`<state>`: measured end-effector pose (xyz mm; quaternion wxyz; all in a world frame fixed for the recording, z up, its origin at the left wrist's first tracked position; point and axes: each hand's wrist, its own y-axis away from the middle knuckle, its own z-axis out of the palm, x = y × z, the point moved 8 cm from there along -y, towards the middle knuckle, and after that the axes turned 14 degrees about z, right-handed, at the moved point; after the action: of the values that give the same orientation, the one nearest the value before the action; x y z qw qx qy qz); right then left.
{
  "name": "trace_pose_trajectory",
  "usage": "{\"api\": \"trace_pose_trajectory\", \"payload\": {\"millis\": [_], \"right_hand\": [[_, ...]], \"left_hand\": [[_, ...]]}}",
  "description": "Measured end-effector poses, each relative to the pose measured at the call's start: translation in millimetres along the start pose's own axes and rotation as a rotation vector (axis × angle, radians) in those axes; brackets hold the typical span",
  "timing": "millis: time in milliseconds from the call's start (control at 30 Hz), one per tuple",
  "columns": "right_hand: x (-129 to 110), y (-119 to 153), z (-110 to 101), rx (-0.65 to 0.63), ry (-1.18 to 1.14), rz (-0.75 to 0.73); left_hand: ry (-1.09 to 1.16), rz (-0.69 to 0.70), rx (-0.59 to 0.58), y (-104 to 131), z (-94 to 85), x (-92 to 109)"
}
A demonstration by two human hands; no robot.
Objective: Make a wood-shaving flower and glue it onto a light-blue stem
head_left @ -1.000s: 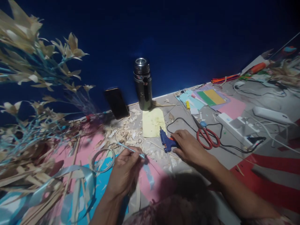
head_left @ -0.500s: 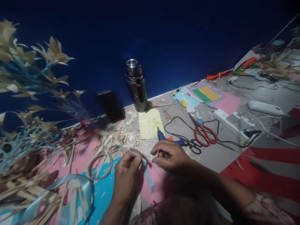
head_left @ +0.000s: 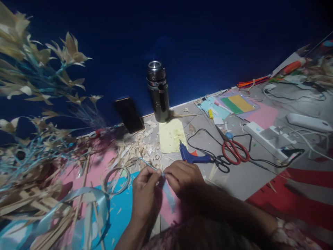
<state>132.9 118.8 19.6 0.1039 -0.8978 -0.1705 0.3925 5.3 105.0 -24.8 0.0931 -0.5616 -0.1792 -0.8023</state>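
My left hand (head_left: 146,191) pinches a thin stick wrapped in light blue ribbon (head_left: 147,164), which points up and left. My right hand (head_left: 183,177) meets it at the same spot, fingers closed on the ribbon, whose loose tail (head_left: 169,197) hangs down between the hands. The blue glue gun (head_left: 191,156) lies on the table just beyond my right hand, untouched.
Red scissors (head_left: 232,148) and black cables lie right of the glue gun. A yellow paper (head_left: 171,135), steel flask (head_left: 158,91) and dark phone (head_left: 129,114) stand by the blue wall. Dried-leaf branches (head_left: 36,139) fill the left. A power strip (head_left: 265,133) and coloured sheets lie right.
My right hand let go of the glue gun, which now lies on the table, and moved left to join my left hand on the ribbon-wrapped stick.
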Motion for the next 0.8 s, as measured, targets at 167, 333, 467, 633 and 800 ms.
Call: {"api": "trace_pose_trajectory", "payload": {"millis": [167,333,467,633,800], "right_hand": [[35.6,-4.4,13.8,-0.228,-0.558,0.552],[44.7,5.4,45.9,-0.477,-1.077,0.922],[42.4,4.8,47.8,-0.507,-1.095,0.909],[61.2,-8.8,-16.4,-0.235,-0.690,0.668],[96.0,-10.3,-87.9,0.034,-0.259,0.563]], "left_hand": [[0.061,-0.060,-0.038,1.3,4.9,-2.9],[0.154,-0.117,-0.108,5.4,10.4,-10.0],[0.197,-0.140,-0.145,7.0,10.2,-15.2],[0.123,-0.132,-0.104,0.9,1.3,-10.6],[0.077,-0.134,-0.042,-3.6,-5.2,-7.0]]}}
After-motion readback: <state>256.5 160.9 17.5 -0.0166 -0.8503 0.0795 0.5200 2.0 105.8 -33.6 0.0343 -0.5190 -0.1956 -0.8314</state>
